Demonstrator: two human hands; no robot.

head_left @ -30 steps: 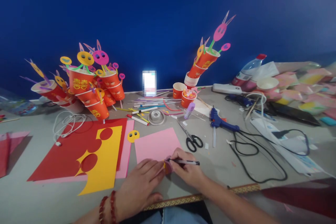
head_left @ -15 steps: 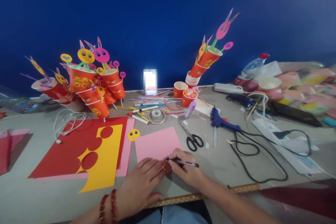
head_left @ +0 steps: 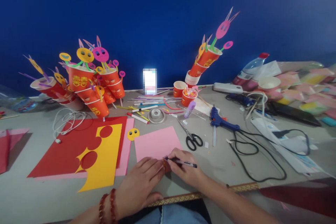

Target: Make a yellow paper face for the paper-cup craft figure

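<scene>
My right hand (head_left: 185,168) grips a pen (head_left: 185,162), its tip down at the near edge of a pink paper sheet (head_left: 157,141). Flat beside it lies my left hand (head_left: 145,178), fingers stretched out and pressing on the paper. Between the two hands a small orange-red piece (head_left: 167,166) shows in part; the hands cover the rest of it. Just past the sheet's left corner sits a yellow paper face (head_left: 133,134) with two dark eyes. Black-handled scissors (head_left: 193,140) lie to the right of the sheet.
Red and yellow cut paper (head_left: 105,168) lies at left, with decorated red paper cups (head_left: 81,77) behind. Markers and a tape roll (head_left: 155,114) are mid-table. At right are a blue glue gun (head_left: 223,122), its black cord, a white power strip (head_left: 283,147) and a bottle (head_left: 252,70).
The pen has tilted slightly, its rear end shifting a little left. Both hands stay in nearly the same place, and the whole view has drifted slightly.
</scene>
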